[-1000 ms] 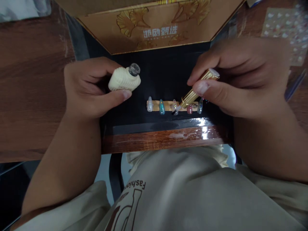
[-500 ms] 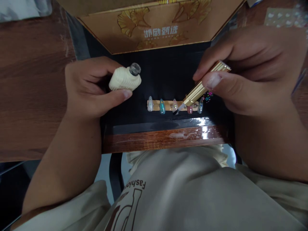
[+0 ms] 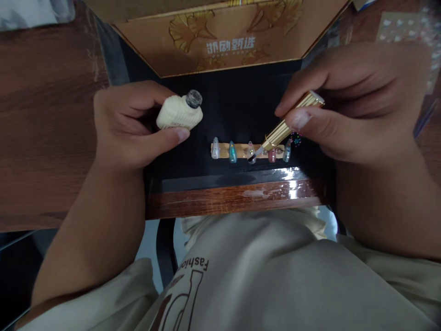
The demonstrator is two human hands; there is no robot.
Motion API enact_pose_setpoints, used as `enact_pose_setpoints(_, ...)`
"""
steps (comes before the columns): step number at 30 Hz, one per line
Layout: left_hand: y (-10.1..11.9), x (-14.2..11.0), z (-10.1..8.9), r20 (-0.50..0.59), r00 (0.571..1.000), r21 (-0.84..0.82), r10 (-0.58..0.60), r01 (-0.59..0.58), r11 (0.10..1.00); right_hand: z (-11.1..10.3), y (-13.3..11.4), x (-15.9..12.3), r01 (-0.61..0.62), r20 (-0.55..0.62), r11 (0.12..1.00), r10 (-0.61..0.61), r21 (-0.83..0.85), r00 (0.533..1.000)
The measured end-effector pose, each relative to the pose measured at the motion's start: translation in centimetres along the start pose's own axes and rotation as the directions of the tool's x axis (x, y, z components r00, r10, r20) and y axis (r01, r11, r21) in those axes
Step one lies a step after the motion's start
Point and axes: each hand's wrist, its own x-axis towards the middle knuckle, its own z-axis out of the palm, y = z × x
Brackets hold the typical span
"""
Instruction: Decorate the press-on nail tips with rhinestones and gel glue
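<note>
My left hand (image 3: pixel 134 122) is closed round a cream nail polish bottle (image 3: pixel 177 114), tilted to the right with its dark threaded neck uncapped. Between the thumb and fingers of my right hand (image 3: pixel 347 101) is a nail polish brush (image 3: pixel 280 132) with a ribbed gold cap handle. Its dark bristle tip lies over the lower part of the middle false nail (image 3: pixel 251 149); whether it touches cannot be told. Several false nails sit in a row on a light wooden strip (image 3: pixel 223 150), among them a teal nail (image 3: pixel 233 152) and a pink nail (image 3: pixel 272 155).
A gold box (image 3: pixel 227 50) with leaf prints stands at the back of the black mat (image 3: pixel 193 172). Colourful glitter pieces (image 3: pixel 296 139) lie beside the strip's right end. A sticker sheet (image 3: pixel 396 30) is at the far right, and a clear plastic bag (image 3: pixel 34 14) at the far left.
My right hand has shifted slightly left and down, and the brush tip has moved from beside the middle nail's lower end onto its outline. My left hand and the bottle look still.
</note>
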Motion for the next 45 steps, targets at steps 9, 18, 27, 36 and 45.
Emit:
enact_pose_setpoints(9, -0.6, 0.0, 0.0, 0.009, 0.999, 0.032, 0.051, -0.051, 0.998, 0.0, 0.1, 0.0, -0.019, 0.053, 1.0, 0.018, 0.013, 0.998)
enact_pose_setpoints(18, -1.1, 0.2, 0.0, 0.008, 0.997, 0.028, 0.075, -0.075, 0.997, 0.1, 0.1, -0.1, -0.027, 0.064, 0.999, 0.024, 0.044, 0.998)
enact_pose_setpoints(27, -1.1, -0.1, 0.1, -0.012, 0.998, 0.003, 0.061, -0.06, 0.998, 0.1, 0.2, 0.0, -0.029, 0.091, 0.999, 0.026, 0.039, 0.995)
enact_pose_setpoints(36, -0.4, 0.2, 0.2, 0.003, 0.999, 0.028, 0.054, -0.054, 0.998, 0.1, 0.1, -0.1, 0.003, 0.059, 1.0, -0.004, 0.005, 0.998)
enact_pose_setpoints(45, -0.7, -0.1, 0.0, -0.013, 0.999, 0.002, 0.046, -0.046, 0.999, 0.2, 0.5, 0.1, 0.092, -0.074, 0.996, -0.091, 0.019, 0.993)
